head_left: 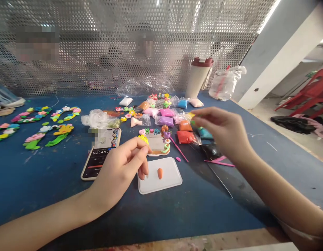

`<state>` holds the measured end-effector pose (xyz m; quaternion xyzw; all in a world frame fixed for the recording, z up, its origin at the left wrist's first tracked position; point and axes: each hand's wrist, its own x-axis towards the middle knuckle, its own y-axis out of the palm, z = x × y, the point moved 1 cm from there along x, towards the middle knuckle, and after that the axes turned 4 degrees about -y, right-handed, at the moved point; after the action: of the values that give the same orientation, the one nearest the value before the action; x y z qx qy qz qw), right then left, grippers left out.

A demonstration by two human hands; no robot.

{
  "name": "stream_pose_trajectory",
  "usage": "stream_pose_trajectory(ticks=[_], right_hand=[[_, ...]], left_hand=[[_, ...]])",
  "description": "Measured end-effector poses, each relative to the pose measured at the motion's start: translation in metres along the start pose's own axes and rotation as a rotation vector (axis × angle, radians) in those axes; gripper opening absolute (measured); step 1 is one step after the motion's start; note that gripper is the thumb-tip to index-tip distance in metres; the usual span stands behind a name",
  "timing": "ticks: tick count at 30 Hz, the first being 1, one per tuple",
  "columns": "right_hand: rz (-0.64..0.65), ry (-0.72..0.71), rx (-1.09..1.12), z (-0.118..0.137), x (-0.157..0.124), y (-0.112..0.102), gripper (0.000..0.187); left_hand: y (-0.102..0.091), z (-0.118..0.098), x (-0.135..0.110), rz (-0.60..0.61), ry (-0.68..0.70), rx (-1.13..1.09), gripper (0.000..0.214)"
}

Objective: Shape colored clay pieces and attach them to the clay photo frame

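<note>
My left hand (122, 167) hovers over the left edge of a white plastic board (168, 181), fingers loosely curled and holding nothing. A small orange carrot-shaped clay piece (160, 173) lies on the board. My right hand (224, 132) is raised above the clay bags, its fingertips pinched on a tiny bit of green clay (193, 122). A decorated clay frame (157, 143) sits just behind the board. Bags of orange clay (186, 136), teal clay (204, 133) and purple clay (165, 121) lie under and beside my right hand.
A phone (101, 151) lies left of the board. Pink sculpting tools (179, 150) rest to the right. Finished flower garlands (46, 132) spread at the left. A tumbler (199, 76) and a plastic bag (225, 82) stand by the perforated metal screen (98, 45), with people behind it.
</note>
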<state>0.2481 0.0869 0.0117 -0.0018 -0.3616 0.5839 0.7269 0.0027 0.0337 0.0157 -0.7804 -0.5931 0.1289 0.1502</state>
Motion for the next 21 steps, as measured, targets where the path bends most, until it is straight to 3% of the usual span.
stream_pose_trajectory(ticks=[3,6,9,16,21], right_hand=[[0.348,0.097,0.370,0.017,-0.026,0.029,0.015],[0.527,0.213,0.631,0.023,-0.046,0.047,0.016],[0.566,0.259,0.677,0.024,-0.055,0.051,0.008],[0.532,0.156,0.491,0.025,-0.055,0.044,0.008],[0.514,0.156,0.506,0.026,-0.054,0.044,0.007]], left_hand=[[0.002,0.004,-0.001,0.068,-0.036,0.010,0.024],[0.005,0.007,-0.001,0.115,-0.053,0.019,0.024],[0.006,0.010,0.000,0.121,-0.042,0.026,0.020],[0.006,0.011,0.001,0.161,-0.035,0.077,0.023],[0.008,0.009,0.000,0.167,-0.028,0.139,0.026]])
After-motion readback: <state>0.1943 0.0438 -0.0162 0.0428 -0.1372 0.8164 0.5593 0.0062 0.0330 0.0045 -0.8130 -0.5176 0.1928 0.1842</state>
